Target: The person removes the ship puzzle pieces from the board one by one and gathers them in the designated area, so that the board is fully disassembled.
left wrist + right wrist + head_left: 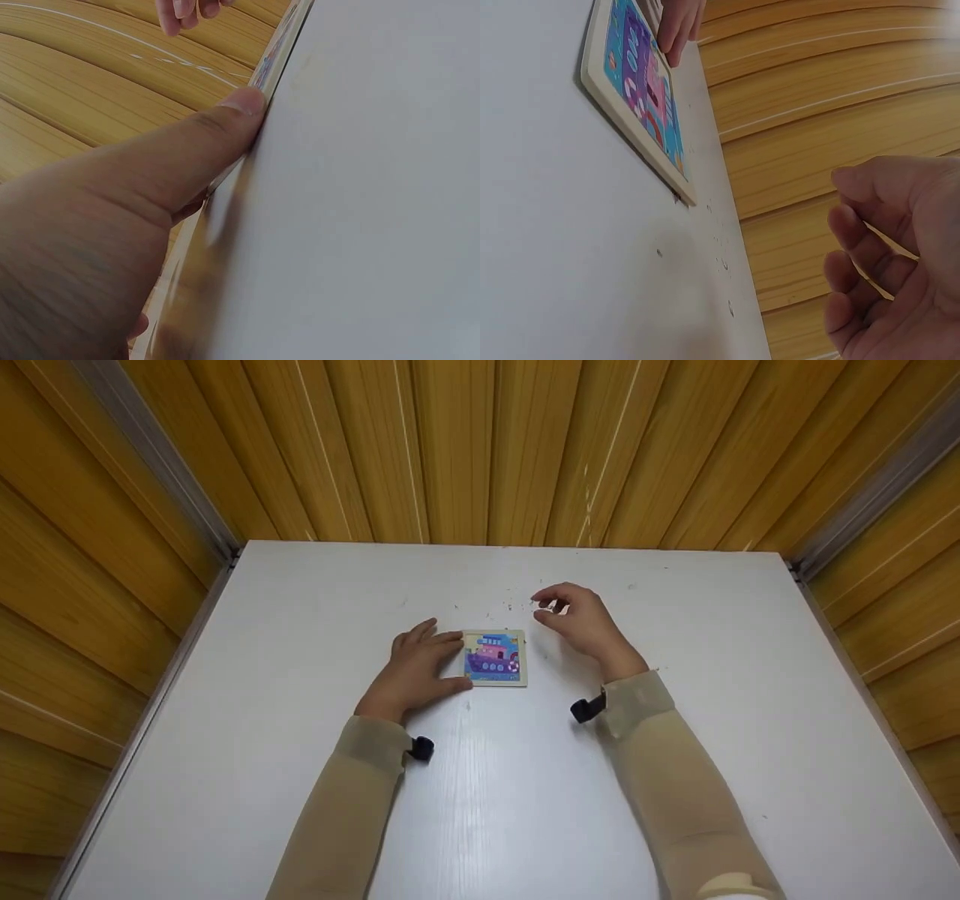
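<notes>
A small square picture board (495, 658) with a cream rim lies flat on the white table, showing a pink and purple ship on blue. My left hand (416, 671) rests at its left side, thumb at the near left corner and a fairly straight finger at the far left corner. The left wrist view shows the thumb (217, 131) against the board's edge. Beyond the board's far right corner, my right hand (577, 619) hovers over the table with fingers loosely bent. Nothing shows between those fingers in the right wrist view, where the hand (900, 262) is apart from the board.
Small dark specks or marks (510, 606) dot the white table (300, 780) behind the board. Yellow-brown wood-patterned panels (450, 450) stand along the far edge and both sides. A black strap camera sits at each wrist.
</notes>
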`<state>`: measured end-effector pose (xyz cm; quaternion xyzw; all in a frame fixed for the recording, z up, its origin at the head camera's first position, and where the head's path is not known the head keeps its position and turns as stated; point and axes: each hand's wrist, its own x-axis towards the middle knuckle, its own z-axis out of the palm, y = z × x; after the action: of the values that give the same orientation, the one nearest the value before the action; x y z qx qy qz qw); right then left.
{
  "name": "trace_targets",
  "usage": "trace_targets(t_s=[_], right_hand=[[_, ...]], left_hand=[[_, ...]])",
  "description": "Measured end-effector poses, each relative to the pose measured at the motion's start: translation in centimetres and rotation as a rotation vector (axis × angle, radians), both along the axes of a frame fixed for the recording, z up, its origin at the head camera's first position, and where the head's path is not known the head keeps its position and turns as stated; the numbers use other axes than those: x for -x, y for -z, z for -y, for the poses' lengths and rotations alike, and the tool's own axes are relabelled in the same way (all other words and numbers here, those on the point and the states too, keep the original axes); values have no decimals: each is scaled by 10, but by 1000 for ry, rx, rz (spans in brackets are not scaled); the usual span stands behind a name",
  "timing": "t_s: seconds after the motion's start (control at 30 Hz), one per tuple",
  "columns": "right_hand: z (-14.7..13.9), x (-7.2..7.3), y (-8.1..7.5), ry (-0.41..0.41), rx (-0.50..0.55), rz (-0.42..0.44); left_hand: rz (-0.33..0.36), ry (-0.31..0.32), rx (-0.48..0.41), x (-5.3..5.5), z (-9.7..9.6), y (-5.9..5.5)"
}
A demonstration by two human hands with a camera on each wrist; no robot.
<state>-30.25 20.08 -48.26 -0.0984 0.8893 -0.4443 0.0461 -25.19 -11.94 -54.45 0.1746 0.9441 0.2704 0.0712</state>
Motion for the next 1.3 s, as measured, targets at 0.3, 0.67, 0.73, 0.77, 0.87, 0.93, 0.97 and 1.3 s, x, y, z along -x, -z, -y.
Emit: trace_targets(t_s=[0.3, 0.67, 0.73, 0.77, 0.87, 0.93, 0.97, 1.3], right_hand=[[24, -3, 5, -43, 15, 5], [43, -4, 10, -109, -5, 43], [46, -4, 10, -117, -10, 46], [48, -4, 11, -124, -17, 42], [52, -4, 12, -142, -24, 20], [54, -6, 13, -152, -30, 5], [54, -6, 13, -156, -30, 5], [59, -12, 17, -152, -34, 48]], left_hand=[[0, -3, 10, 1, -1, -3], [-3, -21, 24, 2, -1, -3], [4, -32, 18, 1, -1, -2], [6, -38, 18, 1, -1, -2], [5, -50, 23, 0, -1, -2], [5, -55, 20, -1, -1, -2], [4, -56, 20, -1, -1, -2], [3, -31, 32, -2, -2, -2]])
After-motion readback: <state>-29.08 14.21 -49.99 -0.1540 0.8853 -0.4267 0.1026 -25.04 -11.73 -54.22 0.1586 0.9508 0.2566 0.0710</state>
